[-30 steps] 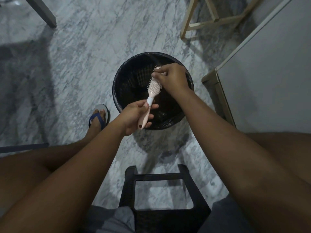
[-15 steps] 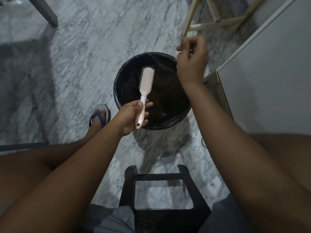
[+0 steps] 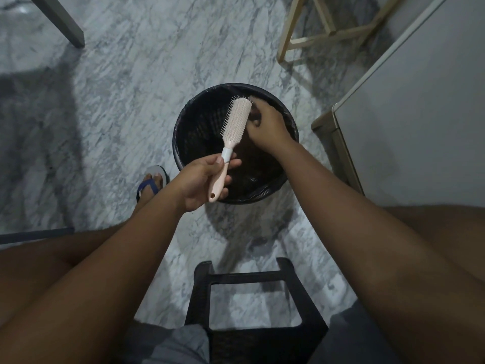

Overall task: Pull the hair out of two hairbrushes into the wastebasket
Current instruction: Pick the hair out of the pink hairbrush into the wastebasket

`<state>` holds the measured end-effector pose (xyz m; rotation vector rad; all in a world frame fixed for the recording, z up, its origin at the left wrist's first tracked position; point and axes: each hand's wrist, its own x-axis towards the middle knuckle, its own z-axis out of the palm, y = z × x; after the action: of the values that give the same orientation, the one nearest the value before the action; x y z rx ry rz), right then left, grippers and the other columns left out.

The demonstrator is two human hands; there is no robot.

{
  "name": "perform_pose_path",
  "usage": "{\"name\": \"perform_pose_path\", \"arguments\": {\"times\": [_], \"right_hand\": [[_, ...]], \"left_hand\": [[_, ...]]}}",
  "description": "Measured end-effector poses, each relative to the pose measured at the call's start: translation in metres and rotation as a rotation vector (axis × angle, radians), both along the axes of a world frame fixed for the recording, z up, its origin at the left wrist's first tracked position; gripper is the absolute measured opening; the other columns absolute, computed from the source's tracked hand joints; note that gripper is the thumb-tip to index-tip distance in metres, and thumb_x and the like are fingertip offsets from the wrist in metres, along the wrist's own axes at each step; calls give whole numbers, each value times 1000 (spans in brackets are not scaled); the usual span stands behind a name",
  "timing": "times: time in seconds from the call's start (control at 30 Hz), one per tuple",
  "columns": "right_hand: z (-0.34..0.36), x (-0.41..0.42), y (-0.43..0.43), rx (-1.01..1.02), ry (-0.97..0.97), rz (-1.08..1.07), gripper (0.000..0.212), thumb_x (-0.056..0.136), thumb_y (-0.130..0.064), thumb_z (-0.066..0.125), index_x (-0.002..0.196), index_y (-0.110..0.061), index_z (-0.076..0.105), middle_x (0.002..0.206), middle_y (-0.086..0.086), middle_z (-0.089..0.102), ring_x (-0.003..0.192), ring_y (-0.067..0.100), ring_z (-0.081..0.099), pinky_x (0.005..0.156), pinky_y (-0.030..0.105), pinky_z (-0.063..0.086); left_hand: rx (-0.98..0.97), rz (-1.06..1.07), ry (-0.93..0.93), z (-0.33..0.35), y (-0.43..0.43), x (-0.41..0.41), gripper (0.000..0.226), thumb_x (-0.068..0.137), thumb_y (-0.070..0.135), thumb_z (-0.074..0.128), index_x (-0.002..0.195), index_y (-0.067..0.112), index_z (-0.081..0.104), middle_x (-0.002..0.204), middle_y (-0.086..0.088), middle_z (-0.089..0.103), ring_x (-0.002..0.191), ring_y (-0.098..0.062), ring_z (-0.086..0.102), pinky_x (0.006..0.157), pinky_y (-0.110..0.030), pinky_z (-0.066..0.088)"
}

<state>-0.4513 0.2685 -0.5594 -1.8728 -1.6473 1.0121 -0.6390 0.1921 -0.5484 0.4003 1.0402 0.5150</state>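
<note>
My left hand (image 3: 202, 183) grips the handle of a pale pink hairbrush (image 3: 235, 124) and holds it over the black wastebasket (image 3: 262, 193), head pointing away and bristles facing left. My right hand (image 3: 265, 124) hovers over the basket just right of the brush head. Its fingers are curled at the head's edge, and a dark tuft of hair (image 3: 256, 119) shows between the fingertips. A second brush is not in view.
The basket stands on a marble floor, lined with a black bag. A black plastic stool (image 3: 252, 290) is between my knees. A white cabinet (image 3: 420, 114) stands right, wooden legs (image 3: 325, 35) behind the basket, my sandalled foot (image 3: 152, 183) to the left.
My right hand pulled up and away from the brush head, then came back down beside it over the basket. My left hand kept the handle and turned the brush slightly.
</note>
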Motion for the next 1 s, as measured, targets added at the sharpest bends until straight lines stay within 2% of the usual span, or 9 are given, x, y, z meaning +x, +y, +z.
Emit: {"name": "perform_pose_path", "arguments": {"times": [0.03, 0.1, 0.4, 0.47, 0.57, 0.67, 0.73, 0.87, 1.0], "right_hand": [[-1, 0, 4, -1, -25, -5, 22, 96, -17, 55, 111, -6, 67, 106, 16, 72, 83, 20, 63, 80, 27, 48], [0, 1, 7, 1, -23, -15, 31, 102, -20, 45, 84, -5, 66, 84, 11, 70, 77, 23, 62, 74, 32, 47], [50, 7, 17, 378, 281, -393, 37, 106, -19, 35, 72, -24, 50, 68, -12, 48, 66, 1, 47, 65, 16, 39], [50, 8, 17, 350, 235, -383, 35, 106, -19, 35, 77, -19, 54, 71, -12, 51, 70, 2, 50, 66, 13, 39], [27, 15, 14, -5, 10, -179, 30, 104, -18, 40, 98, -5, 67, 99, 7, 68, 94, 18, 62, 80, 24, 45], [11, 21, 2, -423, -221, 96, 60, 88, -14, 56, 146, -8, 38, 143, 17, 49, 131, 33, 51, 104, 35, 45], [11, 14, -2, -365, -168, 116, 74, 88, -16, 58, 154, -14, 25, 152, 14, 41, 139, 32, 44, 112, 37, 39], [11, -7, 1, -81, 172, -113, 70, 89, -41, 67, 151, -26, 38, 136, 5, 59, 109, 13, 65, 97, 33, 53], [14, -15, 11, 42, 144, -178, 31, 85, -33, 76, 110, -15, 77, 93, 1, 78, 79, 2, 70, 88, 24, 56]], "left_hand": [[3, 8, -14, 1, 1, 0, 29, 107, 17, 41, 127, 12, 61, 112, 3, 73, 65, -11, 58, 53, -29, 50], [7, 28, -21, 1, 3, 0, 29, 107, 17, 40, 127, 12, 61, 111, 2, 73, 65, -11, 58, 53, -28, 50], [-26, 118, 69, -9, 0, -3, 30, 107, 17, 39, 128, 11, 60, 113, 2, 72, 65, -10, 58, 52, -27, 50], [-24, 120, 66, -9, 0, -4, 30, 107, 17, 39, 128, 11, 60, 114, 1, 71, 66, -10, 57, 53, -27, 51], [-16, 124, 62, -6, 1, -3, 30, 107, 16, 39, 127, 11, 60, 116, 1, 71, 64, -10, 57, 53, -27, 51], [-8, 122, 60, -4, 3, -3, 29, 107, 17, 40, 126, 11, 61, 116, 1, 72, 64, -10, 58, 53, -28, 51], [-7, 115, 61, -3, 3, -3, 28, 107, 17, 41, 126, 11, 61, 115, 1, 72, 64, -10, 58, 53, -28, 51], [-14, 91, 57, -5, 1, 1, 29, 106, 16, 43, 127, 10, 61, 116, 0, 72, 65, -12, 58, 54, -29, 50], [-29, 66, 37, -6, -4, 3, 30, 106, 14, 43, 129, 9, 61, 113, 1, 71, 67, -12, 58, 55, -31, 49]]}}
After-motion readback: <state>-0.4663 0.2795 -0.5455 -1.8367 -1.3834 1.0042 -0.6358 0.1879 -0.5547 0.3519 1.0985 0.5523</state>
